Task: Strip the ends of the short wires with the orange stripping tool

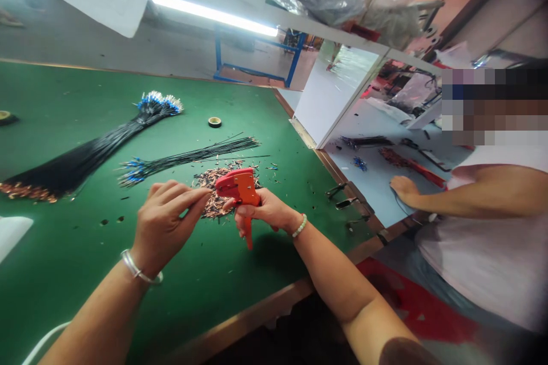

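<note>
My right hand (268, 211) is wrapped round the handles of a red and orange wire stripper (244, 185), its jaws pointing left. Close by those jaws, the thumb and forefinger of my left hand (169, 217) are pinched together; what lies between them is too small to make out. Beneath the stripper is a heap of short copper and black wire scraps (209, 211). Just behind it lies a thin bundle of black wires (192, 155) with blue ends at the left. A thicker black wire bundle (98, 151) stretches across the left, copper-coloured at its near end, blue and silvery at the far one.
All this lies on a green table (184, 302). A tape roll (214, 122) sits behind the bundles. Small clamps (342, 197) line the right edge. A white upright panel (334, 91) stands beyond. At the right, a co-worker's hand (405, 191) rests on a pale table.
</note>
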{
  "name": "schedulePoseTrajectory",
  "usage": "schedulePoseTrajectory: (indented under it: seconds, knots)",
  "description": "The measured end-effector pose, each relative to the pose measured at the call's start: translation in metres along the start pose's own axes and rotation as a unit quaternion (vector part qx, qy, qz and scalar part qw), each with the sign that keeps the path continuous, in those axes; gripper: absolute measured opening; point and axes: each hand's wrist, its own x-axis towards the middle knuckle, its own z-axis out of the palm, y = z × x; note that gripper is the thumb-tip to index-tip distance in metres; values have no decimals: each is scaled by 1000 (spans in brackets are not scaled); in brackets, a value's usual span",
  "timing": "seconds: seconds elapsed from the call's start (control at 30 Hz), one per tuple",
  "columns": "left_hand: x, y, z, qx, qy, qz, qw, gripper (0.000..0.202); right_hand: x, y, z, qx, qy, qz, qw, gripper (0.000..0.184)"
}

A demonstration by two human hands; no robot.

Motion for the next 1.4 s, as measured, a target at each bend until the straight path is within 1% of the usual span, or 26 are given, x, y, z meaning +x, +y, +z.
schedulePoseTrajectory:
  seconds: [0.27,0.57,0.77,0.9,1.07,1.13,1.2,1.33,1.4]
  knots:
    - [0,0,1,-12,-2,-4,1000,7,1,3,-2,-11,-7,9,1000,60]
    - [-1,0,-1,-14,-9,-17,1000,8,0,-1,0,-22,4,17,1000,64]
    - [-1,0,-1,-7,-11,-23,1000,8,1,-1,2,-21,15,10,1000,62]
    - [-1,0,-1,-8,-9,-29,1000,8,2,2,3,-20,10,-8,1000,58]
    - [-3,0,1,-12,-10,-42,999,19,4,8,3,-19,42,-23,999,52]
    - [-4,0,3,0,-13,-48,999,19,4,10,4,-22,52,-25,998,51]
    - [-5,-1,4,16,-14,-35,999,14,5,11,5,-33,59,-26,997,51]
    - [-5,-3,6,43,-24,15,999,8,6,12,6,-61,79,-24,995,52]
    - [-5,-4,6,52,-20,20,998,8,6,12,6,-69,82,-23,994,53]
